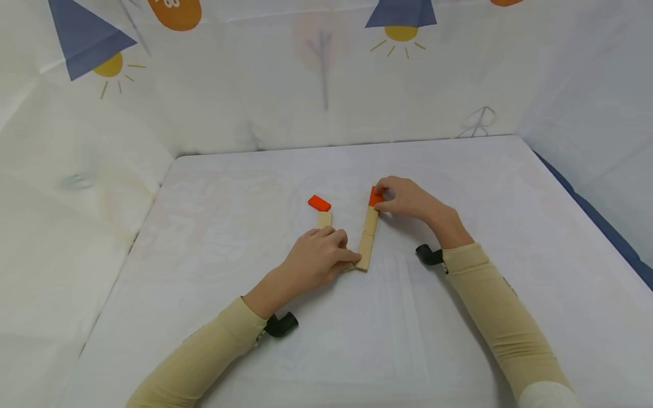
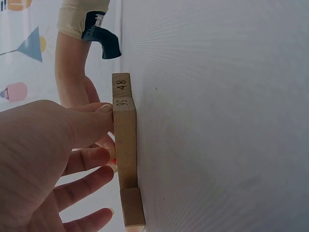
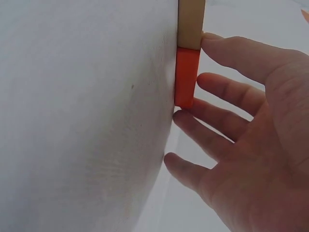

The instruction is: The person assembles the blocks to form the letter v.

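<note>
Flat wooden blocks lie on the white table in connected rows. The right-hand row has wooden blocks [image 1: 368,235] with an orange block [image 1: 375,197] at its far end. My right hand [image 1: 408,198] touches this end: the thumb [image 3: 231,50] rests by the wood-orange joint, and other fingers spread around the orange block. My left hand [image 1: 316,255] lies over the near row, hiding most of it. Its thumb touches the top of a numbered wooden block [image 2: 126,145], the other fingers spread behind. Beyond that hand, another wooden block [image 1: 325,219] meets a second, angled orange block [image 1: 319,203].
A white cloth with printed pictures [image 1: 400,34] hangs behind the table [image 1: 229,187]. Cloth also hangs along both sides. Black wrist-worn devices [image 1: 282,324] sit under the sleeves, low over the tabletop.
</note>
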Available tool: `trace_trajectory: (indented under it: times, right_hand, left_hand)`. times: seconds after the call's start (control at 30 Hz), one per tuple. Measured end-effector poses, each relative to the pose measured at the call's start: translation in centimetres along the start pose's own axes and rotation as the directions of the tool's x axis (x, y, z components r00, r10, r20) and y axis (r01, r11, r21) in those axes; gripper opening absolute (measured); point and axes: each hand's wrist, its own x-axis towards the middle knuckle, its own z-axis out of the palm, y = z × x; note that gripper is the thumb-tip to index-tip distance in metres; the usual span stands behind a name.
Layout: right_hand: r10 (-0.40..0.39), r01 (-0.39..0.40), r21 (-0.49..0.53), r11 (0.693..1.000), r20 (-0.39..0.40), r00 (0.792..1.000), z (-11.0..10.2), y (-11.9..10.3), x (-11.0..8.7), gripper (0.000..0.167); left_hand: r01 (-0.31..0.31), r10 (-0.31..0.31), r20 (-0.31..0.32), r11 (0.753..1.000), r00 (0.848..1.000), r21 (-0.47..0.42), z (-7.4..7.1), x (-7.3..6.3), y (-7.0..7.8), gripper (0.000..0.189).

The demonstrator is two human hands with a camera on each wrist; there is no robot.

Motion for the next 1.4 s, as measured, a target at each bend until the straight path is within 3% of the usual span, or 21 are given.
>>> trace_trajectory:
  times: [0.57, 1.1, 1.4]
  right_hand:
    - [-0.038, 0.038, 0.018, 0.999, -0.035, 0.999, -0.4, 0.3, -0.8, 0.048]
    - [-0.078, 0.079, 0.047, 0.996, -0.021, 0.997, 0.2, -0.7, -1.3, 0.049]
    - [-0.087, 0.087, 0.004, 0.996, -0.014, 0.996, 0.5, -0.9, -1.8, 0.053]
  left_hand:
    - [0.000, 0.000, 0.015, 1.000, 1.000, 0.003, 0.0, 0.2, 0.2, 0.019]
    - [-0.009, 0.008, -0.025, 1.000, 1.000, -0.028, -0.2, -0.1, -0.2, 0.018]
    - [0.065, -0.065, 0.006, 0.997, 0.998, -0.041, -0.8, 0.1, -1.3, 0.025]
